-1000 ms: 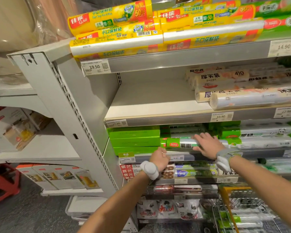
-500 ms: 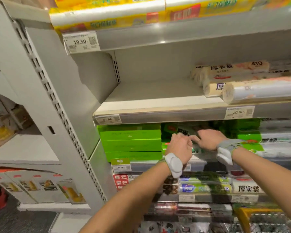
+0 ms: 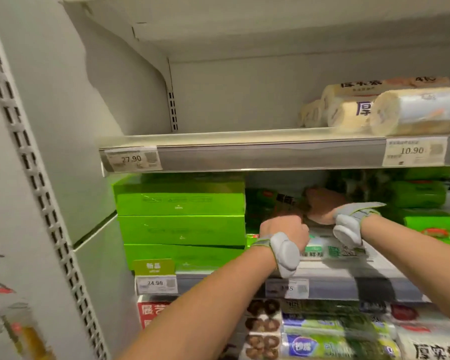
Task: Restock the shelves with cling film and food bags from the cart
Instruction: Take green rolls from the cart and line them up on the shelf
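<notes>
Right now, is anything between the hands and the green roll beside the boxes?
Nothing visible is. The left hand and right hand are inside the slot at the green roll, right of the stacked green boxes, below the shelf edge.

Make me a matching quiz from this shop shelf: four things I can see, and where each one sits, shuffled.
1. green boxes
2. cream rolls
3. 27.90 price tag
4. 24.90 price tag

A. front edge of the upper shelf, left end
B. stacked at the left of the lower shelf
C. front edge of the lower shelf, left end
D. lying on the upper shelf, right side

Pairs: 1-B, 2-D, 3-A, 4-C.
</notes>
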`<state>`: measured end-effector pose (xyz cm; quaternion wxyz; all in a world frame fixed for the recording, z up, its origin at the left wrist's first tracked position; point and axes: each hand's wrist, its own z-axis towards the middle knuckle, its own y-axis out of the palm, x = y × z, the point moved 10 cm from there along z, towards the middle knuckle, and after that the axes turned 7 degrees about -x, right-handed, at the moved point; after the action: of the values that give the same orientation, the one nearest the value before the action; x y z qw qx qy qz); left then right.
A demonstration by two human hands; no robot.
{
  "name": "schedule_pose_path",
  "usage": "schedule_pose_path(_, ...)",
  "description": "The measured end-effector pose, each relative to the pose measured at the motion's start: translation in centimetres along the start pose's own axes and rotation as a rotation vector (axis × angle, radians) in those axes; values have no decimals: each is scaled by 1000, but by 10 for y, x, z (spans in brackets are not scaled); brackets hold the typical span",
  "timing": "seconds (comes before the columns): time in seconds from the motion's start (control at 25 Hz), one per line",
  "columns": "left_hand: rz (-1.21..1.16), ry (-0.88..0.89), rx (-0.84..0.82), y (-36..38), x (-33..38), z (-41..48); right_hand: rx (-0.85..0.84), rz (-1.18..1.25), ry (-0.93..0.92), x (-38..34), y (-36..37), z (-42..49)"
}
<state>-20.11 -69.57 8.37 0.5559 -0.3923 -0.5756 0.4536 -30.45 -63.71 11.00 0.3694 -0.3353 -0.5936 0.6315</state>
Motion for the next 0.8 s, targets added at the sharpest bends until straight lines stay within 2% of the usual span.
schedule_pose_path(0.16,23,6,19,13,-20,7,114,-52,32,5,-6,42)
schedule_pose_path(0.4,-10,79,142,10,-22,11,26,-143,47,11,13,102)
schedule_pose_path(0.56,-3,58,119,11,-25,19,8,-78,10,8,18,134)
schedule_pose_path(0.8,-13,30,80,16,-26,23,-8,-162,-1,2,25,153)
